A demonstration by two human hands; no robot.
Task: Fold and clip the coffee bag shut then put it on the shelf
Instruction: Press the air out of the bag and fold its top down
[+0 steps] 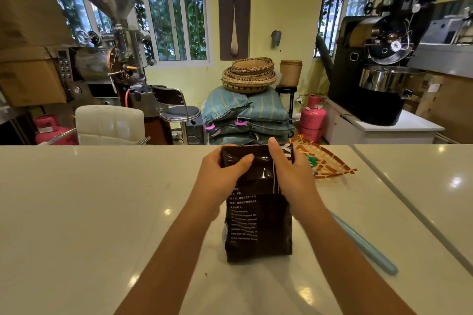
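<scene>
A dark brown coffee bag [258, 227] with white print stands upright on the white counter [89, 212], in the middle of the view. Its glossy top part is bent over toward me. My left hand [222, 174] grips the top's left side, thumb pressed on the front. My right hand [291, 171] holds the top's right side, thumb over the upper edge. A long light-blue clip [368, 245] lies on the counter to the right of the bag, partly hidden by my right forearm. No shelf can be made out.
A woven orange-and-green fan-shaped mat [325, 161] lies on the counter just behind my right hand. A seam [399, 199] splits the counter on the right. Beyond the far edge stand chairs, stacked sacks with baskets, pink gas cylinders and coffee roasters.
</scene>
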